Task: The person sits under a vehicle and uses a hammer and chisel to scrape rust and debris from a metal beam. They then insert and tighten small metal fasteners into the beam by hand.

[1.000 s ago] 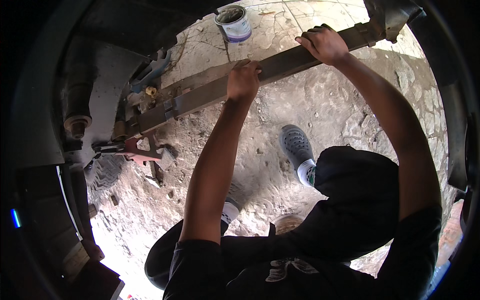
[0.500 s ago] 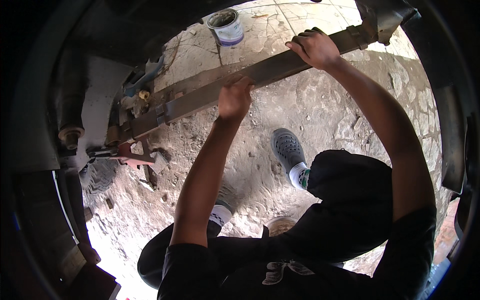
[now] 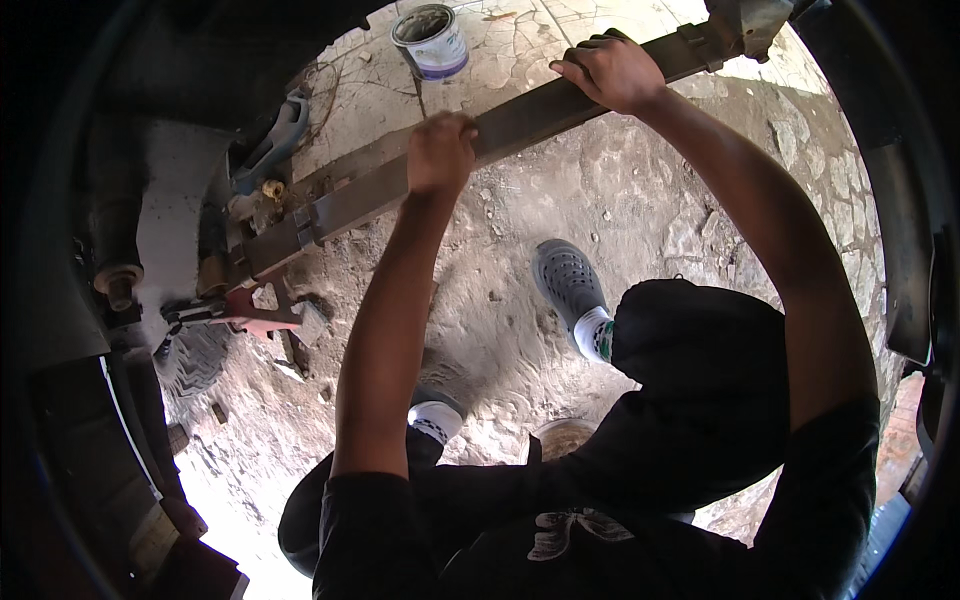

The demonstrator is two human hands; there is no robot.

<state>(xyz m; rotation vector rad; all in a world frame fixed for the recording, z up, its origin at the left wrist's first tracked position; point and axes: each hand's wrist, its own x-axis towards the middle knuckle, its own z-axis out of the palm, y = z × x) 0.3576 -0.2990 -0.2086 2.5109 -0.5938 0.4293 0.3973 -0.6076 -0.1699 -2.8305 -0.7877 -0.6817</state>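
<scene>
A long dark leaf spring (image 3: pixel 537 118) runs slantwise from the lower left to the upper right, with a metal clip (image 3: pixel 305 225) around it near its left end and another clip (image 3: pixel 698 45) near its right. My right hand (image 3: pixel 615 75) grips its upper right part, thumb on the near face and fingers curled over the far edge. Farther left, my left hand (image 3: pixel 440 155) is closed against the spring, its curled fingers slightly blurred at the far edge. Whatever those fingers may hold is hidden.
Beyond the spring an open paint can (image 3: pixel 438 52) stands on cracked tiles. A red metal stand (image 3: pixel 262 310) and broken stone pieces lie below the spring's left end. Dark vehicle parts (image 3: pixel 120 280) crowd the left side, with another dark panel (image 3: pixel 900 260) at the right.
The whole view has shifted, so the spring and can appear higher and farther left. My left hand has slid slightly up and left against the spring; my right keeps its grip.
</scene>
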